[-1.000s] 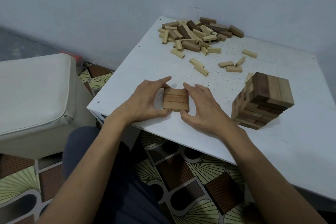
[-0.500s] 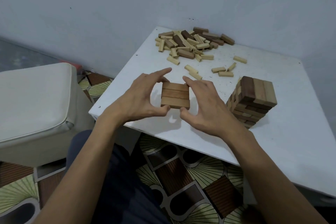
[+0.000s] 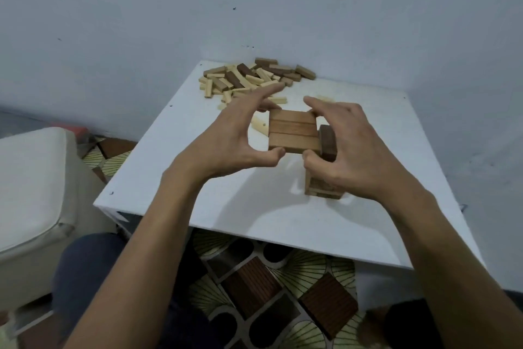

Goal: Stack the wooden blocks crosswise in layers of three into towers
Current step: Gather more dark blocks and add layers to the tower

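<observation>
A flat layer of three brown wooden blocks [image 3: 293, 132] is held in the air above the white table [image 3: 254, 201]. My left hand [image 3: 226, 140] pinches its left side between thumb and fingers. My right hand [image 3: 348, 147] pinches its right side. Just right of and below the layer stands the block tower [image 3: 325, 181], mostly hidden behind my right hand; only its dark top block and its lower layers show. The held layer is beside the tower's top, and I cannot tell whether they touch.
A heap of loose light and dark blocks [image 3: 249, 78] lies at the table's far left corner, with a few strays [image 3: 259, 125] nearer the hands. A white cushioned seat [image 3: 31, 193] stands left of the table. A grey wall rises behind.
Both hands have lifted the three-block layer off the table and carried it up and to the right, next to the tower's top. The camera has tilted upward.
</observation>
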Action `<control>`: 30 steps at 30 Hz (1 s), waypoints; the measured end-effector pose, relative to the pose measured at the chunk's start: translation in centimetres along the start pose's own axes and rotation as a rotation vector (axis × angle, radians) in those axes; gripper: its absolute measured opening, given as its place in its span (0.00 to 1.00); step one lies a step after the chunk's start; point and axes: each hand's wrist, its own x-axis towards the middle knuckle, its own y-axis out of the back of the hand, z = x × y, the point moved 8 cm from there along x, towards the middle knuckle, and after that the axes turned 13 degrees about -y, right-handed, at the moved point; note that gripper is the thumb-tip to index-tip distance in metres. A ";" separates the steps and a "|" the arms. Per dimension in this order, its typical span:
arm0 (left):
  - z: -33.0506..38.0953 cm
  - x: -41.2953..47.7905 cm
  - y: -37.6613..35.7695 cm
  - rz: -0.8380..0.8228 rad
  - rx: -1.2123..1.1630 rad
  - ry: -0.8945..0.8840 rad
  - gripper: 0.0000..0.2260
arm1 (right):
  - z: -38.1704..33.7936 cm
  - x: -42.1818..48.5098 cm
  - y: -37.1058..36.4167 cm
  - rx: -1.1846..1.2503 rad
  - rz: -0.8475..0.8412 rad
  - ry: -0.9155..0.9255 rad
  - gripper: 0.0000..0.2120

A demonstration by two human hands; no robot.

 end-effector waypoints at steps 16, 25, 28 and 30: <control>1.5 6.2 -7.2 -0.134 -0.021 -0.040 0.40 | 8.7 -0.2 3.1 0.009 -0.026 -0.158 0.37; 1.2 6.1 -7.8 -0.171 0.000 -0.032 0.40 | 9.1 -0.1 2.5 0.003 -0.052 -0.168 0.40; 1.1 5.9 -7.8 -0.172 -0.006 -0.027 0.40 | 9.2 0.0 2.4 0.010 -0.060 -0.177 0.39; 1.0 5.8 -7.8 -0.176 -0.008 -0.017 0.41 | 9.2 -0.1 2.2 0.017 -0.065 -0.182 0.39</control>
